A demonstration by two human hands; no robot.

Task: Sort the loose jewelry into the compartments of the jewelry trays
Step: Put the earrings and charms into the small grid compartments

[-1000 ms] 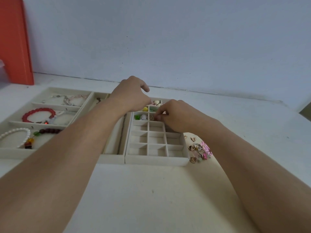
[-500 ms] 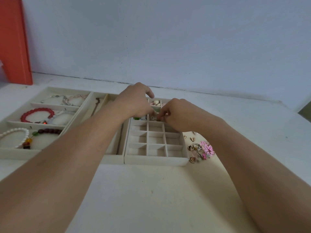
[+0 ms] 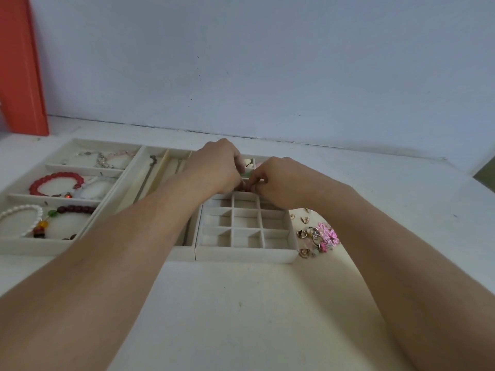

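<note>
A cream grid tray [image 3: 246, 254] with small square compartments sits mid-table. My left hand [image 3: 217, 167] and my right hand [image 3: 281, 180] meet fingertip to fingertip over its far rows, pinching something small that the fingers hide; a sliver of green shows between them. A pile of loose jewelry [image 3: 317, 238], gold rings and a pink flower piece, lies on the table just right of the tray. A cream-coloured piece [image 3: 248, 163] rests in a far compartment.
A long-slot tray [image 3: 150, 180] with a chain lies left of the grid tray. Further left, a bracelet tray [image 3: 48, 249] holds a red bead bracelet [image 3: 55, 183], a pearl bracelet [image 3: 22, 218] and a dark bead bracelet. An orange board [image 3: 18, 65] stands at far left.
My left hand has shifted right to meet my right hand over the far compartments. Both hands now cover the small green and yellow pieces that showed earlier.
</note>
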